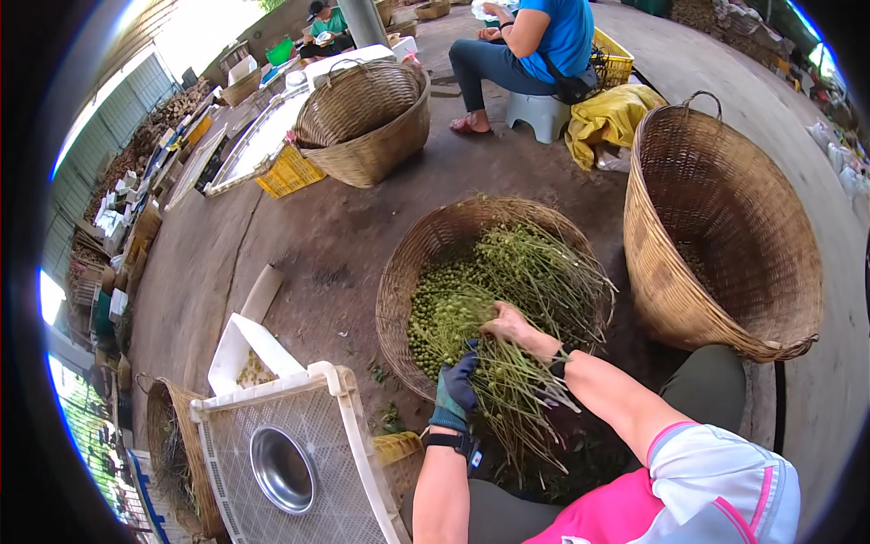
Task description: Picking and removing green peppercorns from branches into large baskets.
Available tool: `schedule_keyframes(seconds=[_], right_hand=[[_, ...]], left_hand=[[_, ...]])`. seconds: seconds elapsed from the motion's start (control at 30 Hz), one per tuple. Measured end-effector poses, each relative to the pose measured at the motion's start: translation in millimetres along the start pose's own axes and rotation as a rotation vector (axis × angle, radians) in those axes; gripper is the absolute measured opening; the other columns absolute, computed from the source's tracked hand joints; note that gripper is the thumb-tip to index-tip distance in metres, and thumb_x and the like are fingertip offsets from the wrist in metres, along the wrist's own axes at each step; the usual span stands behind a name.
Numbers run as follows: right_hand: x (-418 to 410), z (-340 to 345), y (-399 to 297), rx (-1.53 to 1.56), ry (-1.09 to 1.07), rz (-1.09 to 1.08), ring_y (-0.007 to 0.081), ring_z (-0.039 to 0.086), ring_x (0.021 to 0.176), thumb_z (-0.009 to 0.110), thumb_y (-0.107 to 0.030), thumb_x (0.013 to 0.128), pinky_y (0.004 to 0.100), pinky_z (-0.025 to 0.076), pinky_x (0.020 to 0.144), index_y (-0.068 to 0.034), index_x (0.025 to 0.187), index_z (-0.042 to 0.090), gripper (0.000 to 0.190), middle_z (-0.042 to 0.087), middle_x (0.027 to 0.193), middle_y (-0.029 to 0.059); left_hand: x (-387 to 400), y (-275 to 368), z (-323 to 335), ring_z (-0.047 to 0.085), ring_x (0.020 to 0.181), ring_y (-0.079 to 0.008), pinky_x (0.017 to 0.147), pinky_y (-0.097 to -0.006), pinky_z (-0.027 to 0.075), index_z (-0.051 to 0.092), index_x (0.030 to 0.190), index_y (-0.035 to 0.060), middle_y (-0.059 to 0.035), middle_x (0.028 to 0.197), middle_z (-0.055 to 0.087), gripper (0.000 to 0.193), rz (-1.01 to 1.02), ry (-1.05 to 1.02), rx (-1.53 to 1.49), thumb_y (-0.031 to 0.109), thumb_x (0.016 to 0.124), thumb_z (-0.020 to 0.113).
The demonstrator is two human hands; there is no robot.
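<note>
A round woven basket [401, 292] stands before me, holding loose small green seed pods [428, 319] and a heap of long-stemmed stalks with pods [544, 272]. My left hand [457, 391], in a dark blue and green work glove, grips a bunch of podded stalks [506, 408] at the basket's near edge. Bare, my right hand [513, 326] is at the same bunch, just above and right of the glove, its fingers partly hidden and bent against the stems. The pod heads beside the fingers are blurred.
A large woven basket [720, 224] stands at right. At lower left, a white plastic crate [346, 421] bears a metal bowl [283, 469], beside a white foam box [262, 343]. Stacked baskets [363, 122] stand further off. A person [537, 47] sits on a stool [537, 117]; another [328, 30] sits farther back.
</note>
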State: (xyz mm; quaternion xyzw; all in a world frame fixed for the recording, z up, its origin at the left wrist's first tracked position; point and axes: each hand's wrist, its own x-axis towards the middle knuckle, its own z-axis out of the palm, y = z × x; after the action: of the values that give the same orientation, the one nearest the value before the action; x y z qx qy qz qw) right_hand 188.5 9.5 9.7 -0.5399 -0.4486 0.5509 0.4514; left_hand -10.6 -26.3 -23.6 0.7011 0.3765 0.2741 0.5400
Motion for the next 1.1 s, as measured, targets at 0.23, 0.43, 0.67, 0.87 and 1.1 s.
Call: schedule_keyframes(seconds=[0.23,0.43,0.67,0.87,1.1], right_hand=[[-24.0,-26.0,-7.1,0.410,0.121,0.264,0.0167,0.055,0.061,0.058,-0.008,0.072,0.0280,0.045,0.055,0.001,0.099,0.055,0.028,0.058,0.079,0.0065],[-23.6,11.4,-51.4,0.047,-0.142,0.149,0.0133,0.053,0.084,0.059,-0.036,0.081,0.0271,0.042,0.075,-0.002,0.116,0.051,0.050,0.060,0.097,0.0065],[-18.0,76.7,-39.7,-0.684,0.083,-0.216,0.0282,0.050,0.102,0.070,-0.033,0.066,0.0340,0.041,0.085,0.002,0.107,0.054,0.056,0.051,0.108,0.0171],[12.7,-42.8,23.5,-0.349,0.196,0.094,0.0136,0.055,0.066,0.063,-0.010,0.070,0.0286,0.045,0.058,-0.001,0.102,0.056,0.034,0.060,0.080,0.0069],[-33.0,17.8,-80.0,-0.028,0.071,0.306,0.0143,0.057,0.067,0.064,-0.009,0.073,0.0295,0.046,0.058,0.000,0.116,0.044,0.049,0.060,0.081,0.0068]], left_hand=[[-9.9,42.7,-1.4,0.054,0.093,-0.0212,0.079,-0.0348,0.046,0.039,0.121,-0.0001,-0.0139,0.111,0.051,0.043,-0.292,0.365,-0.532,0.028,0.089,0.040],[3.6,13.6,3.9,0.055,0.092,-0.0214,0.077,-0.0337,0.046,0.033,0.126,0.0006,-0.0128,0.111,0.052,0.052,-0.406,0.560,-0.598,0.023,0.084,0.053],[0.0,-19.7,-15.1,0.055,0.083,-0.0187,0.075,-0.0318,0.045,0.053,0.106,0.0090,-0.0070,0.094,0.059,0.030,-0.305,0.486,-1.151,0.029,0.090,0.036],[38.6,28.9,19.1,0.048,0.072,-0.0110,0.067,-0.0274,0.041,0.053,0.090,0.0109,0.0028,0.078,0.050,0.015,-0.174,0.622,-0.931,0.014,0.077,0.060],[39.2,28.7,-7.5,0.052,0.091,-0.0147,0.081,-0.0332,0.041,0.051,0.108,0.0062,-0.0066,0.101,0.055,0.041,-0.260,0.741,-0.980,0.036,0.081,0.056]])
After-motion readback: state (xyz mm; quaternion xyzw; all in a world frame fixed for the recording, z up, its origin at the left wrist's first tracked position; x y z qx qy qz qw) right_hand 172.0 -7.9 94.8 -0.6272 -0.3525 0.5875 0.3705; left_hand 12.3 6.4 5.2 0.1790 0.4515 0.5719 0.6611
